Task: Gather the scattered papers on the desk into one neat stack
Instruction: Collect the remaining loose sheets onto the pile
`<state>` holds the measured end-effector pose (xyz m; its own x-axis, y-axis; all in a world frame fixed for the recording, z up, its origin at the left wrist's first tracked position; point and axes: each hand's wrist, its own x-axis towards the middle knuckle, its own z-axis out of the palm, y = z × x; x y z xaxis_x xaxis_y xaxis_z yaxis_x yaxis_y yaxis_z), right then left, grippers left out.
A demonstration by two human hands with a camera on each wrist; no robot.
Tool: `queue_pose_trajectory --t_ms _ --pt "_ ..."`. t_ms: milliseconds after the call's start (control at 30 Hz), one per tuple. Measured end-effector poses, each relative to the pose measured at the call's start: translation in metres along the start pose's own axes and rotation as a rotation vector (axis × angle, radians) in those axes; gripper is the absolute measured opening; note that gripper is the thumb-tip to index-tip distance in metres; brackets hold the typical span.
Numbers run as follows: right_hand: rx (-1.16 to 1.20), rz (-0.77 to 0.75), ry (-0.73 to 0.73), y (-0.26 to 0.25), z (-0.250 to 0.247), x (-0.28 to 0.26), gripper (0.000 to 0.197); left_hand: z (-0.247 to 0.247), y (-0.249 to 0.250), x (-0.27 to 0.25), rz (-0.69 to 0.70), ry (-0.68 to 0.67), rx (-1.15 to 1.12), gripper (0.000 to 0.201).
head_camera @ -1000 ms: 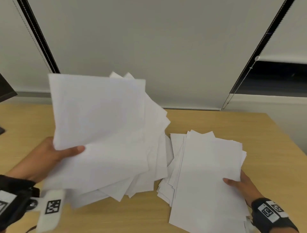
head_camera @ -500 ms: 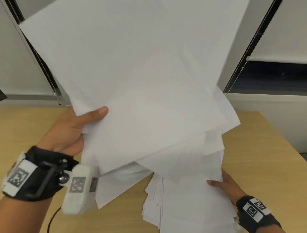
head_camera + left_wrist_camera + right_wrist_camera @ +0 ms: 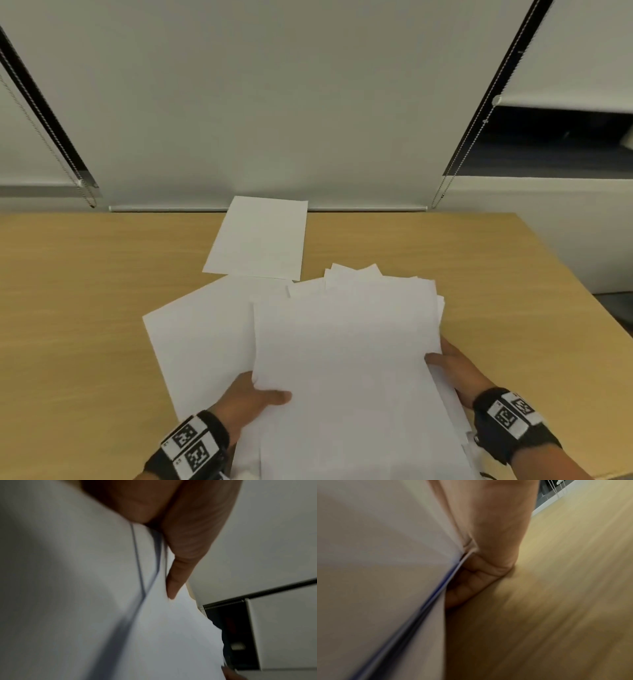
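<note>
A thick, uneven pile of white papers (image 3: 346,349) lies on the wooden desk (image 3: 85,308) in front of me. My left hand (image 3: 255,397) grips its left edge, thumb on top. My right hand (image 3: 452,366) grips the right edge, thumb on top and fingers underneath. The left wrist view shows a finger (image 3: 178,577) pressed against the papers (image 3: 85,588). In the right wrist view, fingers (image 3: 471,582) curl under the pile (image 3: 385,561). One loose sheet (image 3: 202,342) sticks out under the pile at the left. A single sheet (image 3: 260,240) lies apart at the desk's back edge.
Roller blinds (image 3: 274,102) hang behind the desk, with bead chains (image 3: 48,144) at left and right. The desk's right edge (image 3: 582,274) runs diagonally near my right hand. Bare wood shows to the left and right of the papers.
My left hand swung its raised bundle of sheets rightward and down onto the pile under my right hand. Both hands now hold one combined pile. Two sheets are uncovered on the desk.
</note>
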<state>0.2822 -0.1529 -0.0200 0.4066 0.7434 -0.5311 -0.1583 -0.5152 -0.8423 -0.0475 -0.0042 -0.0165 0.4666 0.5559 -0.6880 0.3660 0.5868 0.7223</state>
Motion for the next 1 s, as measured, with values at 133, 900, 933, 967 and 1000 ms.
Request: queue_pose_trajectory --t_ms 133,900,933,967,1000 --pt "0.038 0.060 0.137 -0.004 0.003 0.000 0.045 0.010 0.020 0.005 0.170 0.289 0.178 0.083" --pt "0.122 -0.035 0.404 -0.008 0.034 -0.009 0.050 0.028 0.041 0.028 0.294 0.105 0.715 0.094" --pt "0.115 -0.017 0.406 -0.002 0.033 -0.008 0.049 0.023 0.039 0.028 0.288 0.068 0.669 0.092" --pt "0.104 -0.006 0.402 0.002 0.033 -0.008 0.047 0.019 0.037 0.027 0.278 0.034 0.645 0.091" --pt "0.099 0.004 0.395 0.004 0.034 -0.009 0.045 0.017 0.035 0.025 0.267 0.018 0.652 0.093"
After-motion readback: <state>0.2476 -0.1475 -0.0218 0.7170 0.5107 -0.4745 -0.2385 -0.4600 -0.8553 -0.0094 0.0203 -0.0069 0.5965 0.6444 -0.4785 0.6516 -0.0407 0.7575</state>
